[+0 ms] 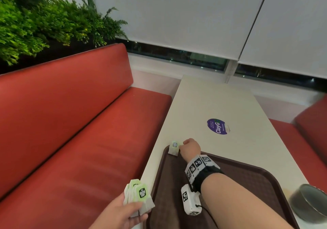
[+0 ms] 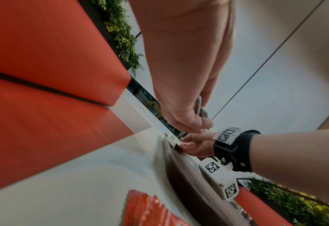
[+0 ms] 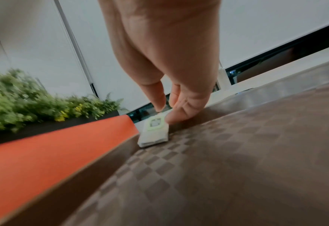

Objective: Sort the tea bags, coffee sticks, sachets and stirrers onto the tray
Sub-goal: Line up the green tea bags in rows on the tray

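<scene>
The white table [image 1: 212,104] runs out between red benches [image 1: 70,131], and the brown tray [image 1: 256,179] sits at its near end, almost bare. That tells me the sorting has hardly begun. A grey bowl [image 1: 307,204] stands just off the tray's right edge; I see nothing in it from here.

The left hand [image 1: 122,212] holds a fanned bunch of tea bags [image 1: 139,195] beside the tray's left rim, fingers and thumb curled round them, so most of that kind is not yet set down.

The right hand [image 1: 190,148] reaches to the far left corner of the tray, where its thumb and fingertips pinch a single tea bag [image 1: 174,148] with a green tag. The bag leans against the corner rim, its lower edge on the tray floor; whether the fingers are loosening is hard to tell through the blur.

Something red and shiny [image 2: 150,211] lies on the table near the left wrist, possibly packets awaiting sorting. No stirrers show anywhere.
</scene>
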Available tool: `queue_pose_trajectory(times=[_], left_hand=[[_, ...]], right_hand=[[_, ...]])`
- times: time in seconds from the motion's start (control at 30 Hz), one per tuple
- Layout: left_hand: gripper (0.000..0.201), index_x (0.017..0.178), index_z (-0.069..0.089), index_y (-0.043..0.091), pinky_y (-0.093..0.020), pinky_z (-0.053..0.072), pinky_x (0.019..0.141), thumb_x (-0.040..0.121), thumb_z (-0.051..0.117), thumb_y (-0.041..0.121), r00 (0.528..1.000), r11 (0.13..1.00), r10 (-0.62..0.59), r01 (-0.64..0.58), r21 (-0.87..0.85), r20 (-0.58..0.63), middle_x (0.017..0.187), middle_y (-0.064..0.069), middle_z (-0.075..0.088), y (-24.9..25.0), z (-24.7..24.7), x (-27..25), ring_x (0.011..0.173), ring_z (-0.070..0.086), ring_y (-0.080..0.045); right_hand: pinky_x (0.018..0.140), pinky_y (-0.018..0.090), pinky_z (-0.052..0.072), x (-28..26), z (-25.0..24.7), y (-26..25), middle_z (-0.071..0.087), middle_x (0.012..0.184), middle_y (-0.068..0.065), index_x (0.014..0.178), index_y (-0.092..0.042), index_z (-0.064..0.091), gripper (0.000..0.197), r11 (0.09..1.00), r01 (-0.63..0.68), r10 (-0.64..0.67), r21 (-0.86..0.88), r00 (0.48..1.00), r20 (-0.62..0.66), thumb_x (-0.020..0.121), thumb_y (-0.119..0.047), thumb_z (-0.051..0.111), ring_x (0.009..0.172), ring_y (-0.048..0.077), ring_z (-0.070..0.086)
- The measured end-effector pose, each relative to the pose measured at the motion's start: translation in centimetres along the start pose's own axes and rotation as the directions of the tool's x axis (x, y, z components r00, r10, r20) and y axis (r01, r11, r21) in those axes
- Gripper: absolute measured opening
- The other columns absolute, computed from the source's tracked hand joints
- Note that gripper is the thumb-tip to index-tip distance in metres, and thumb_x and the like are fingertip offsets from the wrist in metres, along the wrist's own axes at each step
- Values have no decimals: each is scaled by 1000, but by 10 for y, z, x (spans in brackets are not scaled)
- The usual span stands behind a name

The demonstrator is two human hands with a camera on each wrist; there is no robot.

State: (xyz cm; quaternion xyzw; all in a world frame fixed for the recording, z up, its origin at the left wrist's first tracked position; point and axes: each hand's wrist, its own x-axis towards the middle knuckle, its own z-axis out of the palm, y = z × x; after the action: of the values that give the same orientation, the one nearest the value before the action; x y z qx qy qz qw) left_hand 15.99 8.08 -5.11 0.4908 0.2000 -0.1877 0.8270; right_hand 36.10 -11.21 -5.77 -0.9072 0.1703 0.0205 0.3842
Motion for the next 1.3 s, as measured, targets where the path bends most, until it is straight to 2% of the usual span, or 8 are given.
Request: queue_pose_trajectory(times=[0.1, 0.2, 0.3, 0.57, 0.7, 0.9, 1.13, 1.3], left_hand=[[32, 108, 59, 10, -33, 59, 60, 90, 48, -13, 999, 999, 46, -46, 0, -3, 91, -20, 72, 5, 7, 3, 82, 66, -36], [27, 113, 58, 7, -30, 59, 67, 91, 51, -7, 996, 996, 77, -78, 30, 43, 98, -18, 72, 10, 10, 2, 82, 68, -28], [25, 114, 58, 5, -27, 58, 64, 92, 51, -5, 994, 995, 80, -85, 61, 68, 92, -15, 72, 14, 18, 3, 77, 67, -22], [18, 110, 58, 3, -28, 57, 58, 97, 47, 5, 994, 995, 95, -95, 1, 55, 95, -21, 70, 16, 28, 4, 78, 69, -28], [18, 108, 56, -3, -33, 60, 58, 98, 43, 3, 996, 995, 86, -85, -57, 12, 88, -27, 69, 14, 16, 5, 75, 69, -35], [16, 107, 59, 0, -32, 58, 54, 95, 48, 1, 998, 996, 68, -68, -51, -9, 88, -25, 70, 14, 5, 5, 78, 69, -37], [17, 109, 59, 2, -30, 57, 53, 94, 50, 1, 998, 997, 54, -54, -54, -19, 91, -25, 66, 11, -4, 7, 80, 67, -37], [20, 113, 58, 4, -30, 58, 59, 95, 50, 3, 998, 997, 59, -59, -47, -1, 101, -25, 65, 13, -4, 10, 86, 68, -36]], right_hand=[[75, 30, 51, -43, -18, -10, 65, 88, 1, 86, -13, 66, 4, 949, 136, -195, 286, 963, 188, 87, -13, 62, 87, 18, 63], [58, 12, 43, -98, -38, -18, 64, 71, -10, 83, -17, 70, 7, 914, 254, -394, 316, 743, 541, 87, -23, 68, 65, 0, 57], [62, 9, 41, -125, -45, -14, 62, 65, -15, 77, -26, 69, 8, 890, 382, -451, 247, 664, 597, 83, -24, 73, 61, -6, 53], [57, 15, 38, -111, -42, 1, 55, 59, -11, 69, -18, 63, 16, 922, 298, -381, 246, 813, 440, 80, -9, 71, 51, -1, 45], [45, 20, 37, -60, -33, 11, 59, 61, 1, 65, -9, 58, 22, 931, 10, -116, 364, 956, 271, 82, 4, 61, 48, 9, 50], [52, 25, 42, -5, -4, 14, 55, 66, 12, 69, -6, 57, 21, 901, -249, 141, 355, 943, 302, 85, 7, 56, 55, 17, 49], [69, 30, 53, 7, 8, 15, 57, 70, 5, 67, -16, 51, 25, 980, -118, 70, 159, 957, 282, 86, -1, 57, 66, 18, 58], [75, 37, 59, 8, 11, 13, 68, 86, 12, 78, -17, 52, 18, 992, -59, 46, 112, 993, 110, 79, -3, 63, 74, 26, 67]])
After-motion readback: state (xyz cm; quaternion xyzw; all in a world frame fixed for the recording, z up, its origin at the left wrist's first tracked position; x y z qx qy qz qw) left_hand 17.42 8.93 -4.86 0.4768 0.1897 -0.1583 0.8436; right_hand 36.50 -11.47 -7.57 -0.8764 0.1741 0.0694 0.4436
